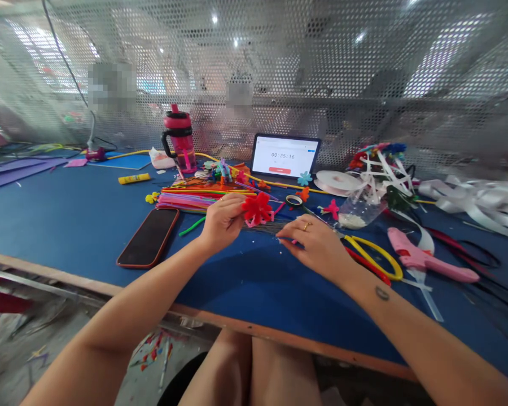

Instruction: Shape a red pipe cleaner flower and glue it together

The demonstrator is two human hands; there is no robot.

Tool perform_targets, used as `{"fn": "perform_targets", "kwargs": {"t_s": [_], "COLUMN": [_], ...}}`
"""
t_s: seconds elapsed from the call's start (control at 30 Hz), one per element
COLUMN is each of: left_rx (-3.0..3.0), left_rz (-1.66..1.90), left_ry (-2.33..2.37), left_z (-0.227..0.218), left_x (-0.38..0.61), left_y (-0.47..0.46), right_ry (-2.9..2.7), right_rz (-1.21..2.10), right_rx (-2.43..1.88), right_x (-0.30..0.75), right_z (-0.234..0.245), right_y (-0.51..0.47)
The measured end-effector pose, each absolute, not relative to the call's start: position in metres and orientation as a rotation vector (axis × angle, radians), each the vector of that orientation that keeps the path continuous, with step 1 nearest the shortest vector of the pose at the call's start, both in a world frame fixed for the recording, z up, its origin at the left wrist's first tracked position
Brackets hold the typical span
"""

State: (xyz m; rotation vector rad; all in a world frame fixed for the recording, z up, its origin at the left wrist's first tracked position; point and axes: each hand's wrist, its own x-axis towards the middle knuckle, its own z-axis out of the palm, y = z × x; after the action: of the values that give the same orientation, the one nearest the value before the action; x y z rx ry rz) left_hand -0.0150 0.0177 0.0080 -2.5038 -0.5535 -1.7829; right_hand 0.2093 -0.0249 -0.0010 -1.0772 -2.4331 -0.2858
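My left hand (222, 221) is closed on a red pipe-cleaner flower (257, 209), holding it just above the blue table (68, 220). My right hand (315, 243) rests low on the table to the right of the flower, its fingertips pinched near thin dark wires (266, 228) and tiny white beads. What the fingers pinch is too small to make out. Both forearms reach in from the bottom edge.
A phone in a red case (149, 237) lies left of my hands. Coloured pipe cleaners (195, 198), a pink bottle (180, 141), a tablet showing a timer (284, 155), yellow-handled scissors (375, 256), a pink glue gun (427, 258), a glue stick (134, 179) and white ribbon (469, 194) lie around. Perforated metal screen behind.
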Motion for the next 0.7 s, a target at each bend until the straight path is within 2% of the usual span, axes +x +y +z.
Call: {"fn": "perform_targets", "kwargs": {"t_s": [0.53,0.7], "left_rx": [-2.508,-2.503], "left_rz": [-1.803,-1.801], "left_ry": [-0.568,-0.561], "left_z": [0.007,0.009], "left_x": [-0.017,-0.016], "left_y": [0.018,0.017], "right_ry": [-2.699,-2.625], "right_rz": [-0.394,-0.516], "right_rx": [-1.11,-0.925], "right_x": [0.159,0.161], "right_z": [-0.031,-0.02], "right_y": [0.004,-0.009]}}
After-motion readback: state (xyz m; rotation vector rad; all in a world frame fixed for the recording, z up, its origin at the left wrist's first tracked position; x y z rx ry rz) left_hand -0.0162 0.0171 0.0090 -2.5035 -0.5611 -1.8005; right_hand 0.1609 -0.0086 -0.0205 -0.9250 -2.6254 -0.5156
